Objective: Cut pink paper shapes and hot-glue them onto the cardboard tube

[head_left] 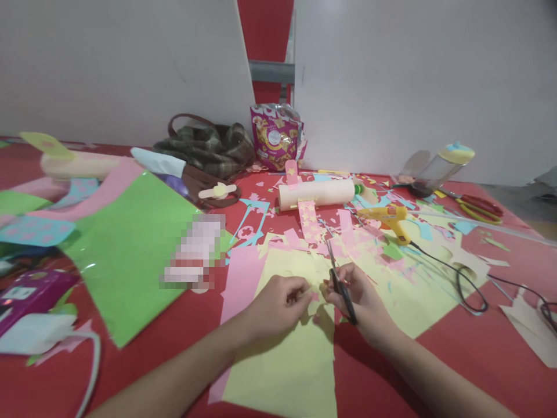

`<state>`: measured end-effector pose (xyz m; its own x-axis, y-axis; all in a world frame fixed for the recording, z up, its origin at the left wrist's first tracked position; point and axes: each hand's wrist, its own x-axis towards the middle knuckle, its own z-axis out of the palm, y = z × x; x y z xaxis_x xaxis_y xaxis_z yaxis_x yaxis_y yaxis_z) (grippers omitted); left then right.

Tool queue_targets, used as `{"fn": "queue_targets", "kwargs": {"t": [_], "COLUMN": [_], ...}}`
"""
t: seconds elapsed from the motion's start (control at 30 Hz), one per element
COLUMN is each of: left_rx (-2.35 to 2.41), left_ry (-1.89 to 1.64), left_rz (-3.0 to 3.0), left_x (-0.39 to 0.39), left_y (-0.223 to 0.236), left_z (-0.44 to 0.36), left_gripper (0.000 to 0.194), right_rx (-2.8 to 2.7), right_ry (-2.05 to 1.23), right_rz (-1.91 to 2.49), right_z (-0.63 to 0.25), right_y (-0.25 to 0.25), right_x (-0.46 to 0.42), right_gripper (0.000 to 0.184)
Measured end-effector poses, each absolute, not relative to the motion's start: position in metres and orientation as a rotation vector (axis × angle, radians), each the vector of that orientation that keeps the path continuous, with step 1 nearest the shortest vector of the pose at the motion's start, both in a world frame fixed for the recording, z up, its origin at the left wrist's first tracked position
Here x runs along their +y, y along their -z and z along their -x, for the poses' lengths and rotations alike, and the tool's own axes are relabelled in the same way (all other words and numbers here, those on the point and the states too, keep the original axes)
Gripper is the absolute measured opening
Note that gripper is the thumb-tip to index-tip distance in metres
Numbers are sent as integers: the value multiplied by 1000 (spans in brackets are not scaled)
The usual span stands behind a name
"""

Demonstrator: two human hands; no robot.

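While my R hand (365, 302) holds scissors (345, 296), my L hand (282, 299) pinches something unclear, prob. mid-trim; next snip needs them turned L.

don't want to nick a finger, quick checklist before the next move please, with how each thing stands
1. Scissors held in the right hand: ok.
2. Blades pointing away from the body: ok.
3. Left hand apart from the blades: ok.
4. Whether the left hand grips anything: cannot tell, too small.
5. Glue gun cool: cannot tell, lies beyond the right hand.
6. Table free of paper scraps: not ok, scattered beyond the hands.
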<state>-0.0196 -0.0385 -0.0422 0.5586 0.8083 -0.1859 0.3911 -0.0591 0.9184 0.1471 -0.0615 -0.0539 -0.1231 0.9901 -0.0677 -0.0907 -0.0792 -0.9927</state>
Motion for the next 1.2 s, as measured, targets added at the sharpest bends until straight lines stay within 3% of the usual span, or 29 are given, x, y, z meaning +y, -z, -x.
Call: {"fn": "queue_targets", "kwargs": {"t": [0.43,0.83,1.2], "left_rx": [1114,1126,1176], "left_ry": [-803,-571,-477], "left_rz": [-1588,-1968,-1938], "left_x": [1,19,21], "left_y": [5,-10,-11], "left_z": [32,25,28], "left_gripper": [24,27,27], "right_rx": [-1141,-1224,-1160], "right_ry": [-1821,-1774,-1751], "right_rz": [867,900,946], "right_z": [-147,-142,-140], "right_y": [44,40,46], "right_x": [-65,-61,-66], "right_gripper": [32,26,27]}}
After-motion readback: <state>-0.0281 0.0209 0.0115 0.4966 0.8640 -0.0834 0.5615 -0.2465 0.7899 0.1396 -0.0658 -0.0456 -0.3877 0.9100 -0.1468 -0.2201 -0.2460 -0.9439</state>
